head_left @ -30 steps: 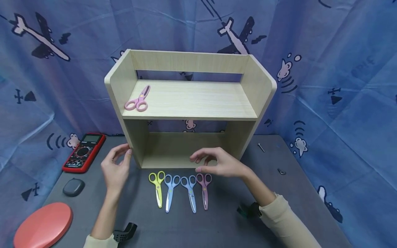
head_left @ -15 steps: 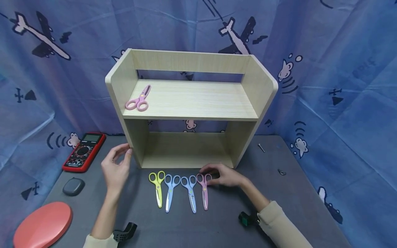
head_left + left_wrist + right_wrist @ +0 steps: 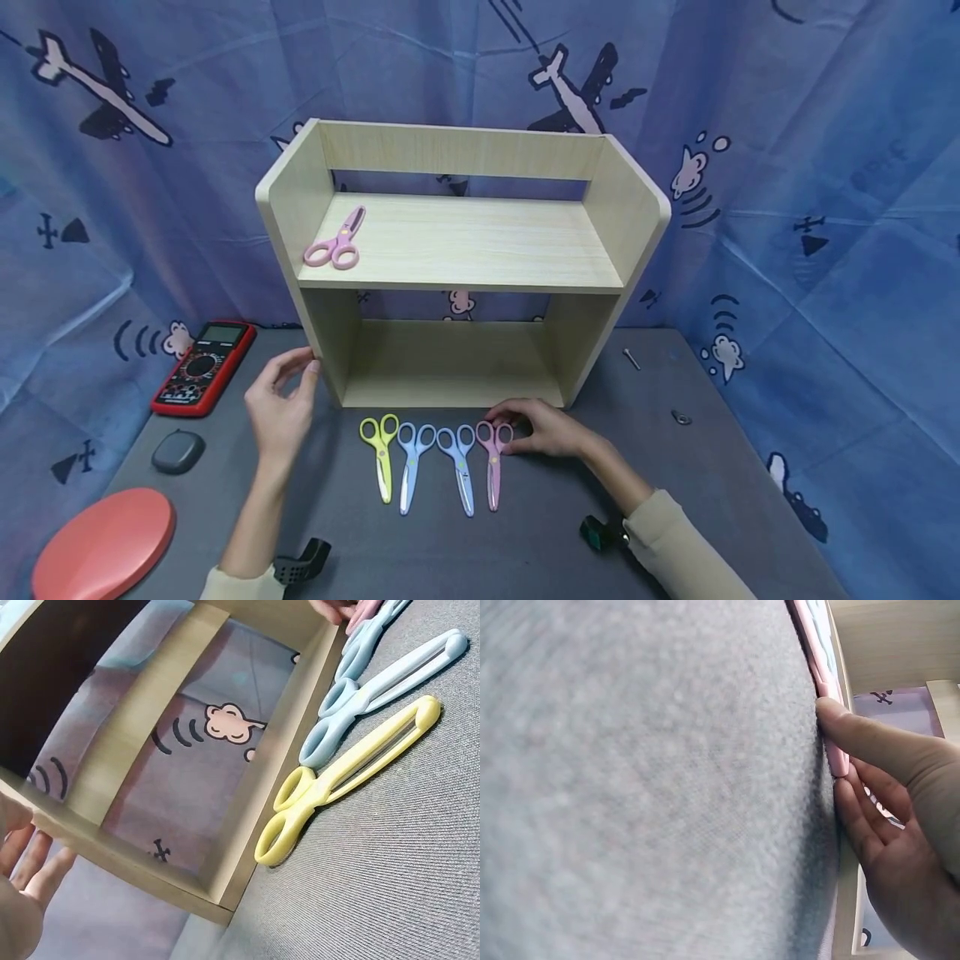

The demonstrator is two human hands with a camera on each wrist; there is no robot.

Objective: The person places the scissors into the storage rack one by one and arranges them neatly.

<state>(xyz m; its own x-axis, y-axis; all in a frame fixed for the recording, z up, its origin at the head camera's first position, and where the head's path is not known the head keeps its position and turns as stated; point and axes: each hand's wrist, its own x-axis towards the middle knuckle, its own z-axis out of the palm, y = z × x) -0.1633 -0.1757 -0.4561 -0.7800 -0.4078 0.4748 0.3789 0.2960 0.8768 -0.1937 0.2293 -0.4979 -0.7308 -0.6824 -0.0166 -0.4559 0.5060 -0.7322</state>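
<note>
Four small scissors lie in a row on the grey felt-like table top (image 3: 525,533), blades toward the person, handle loops toward the shelf: yellow-green scissors (image 3: 381,457), two pale blue scissors (image 3: 411,467) (image 3: 459,467), and the mauve-pink scissors (image 3: 493,463) at the right end. The right hand (image 3: 543,427) is down at the loops of that last pair; in the right wrist view the thumb presses the pink handle (image 3: 826,690) from above while the fingers (image 3: 862,825) curl in beside it, so the hand is closing on the handle in a pinch rather than spread flat. These look like light plastic-bodied craft scissors, stiff and smooth, lying nearly flush with the cloth, so I judge the flat body hard to get under; the raised loop end is the sensible place to take hold, thumb on top and a finger hooked through or beneath. The plastic may slip a little, but the weight is trivial.

The left hand (image 3: 281,408) is relaxed and loosely spread, fingertips against the lower left wall of the wooden shelf unit (image 3: 285,200), holding nothing. Up on the shelf board, near the left wall, rests a light pink pair of scissors (image 3: 335,243).
</note>
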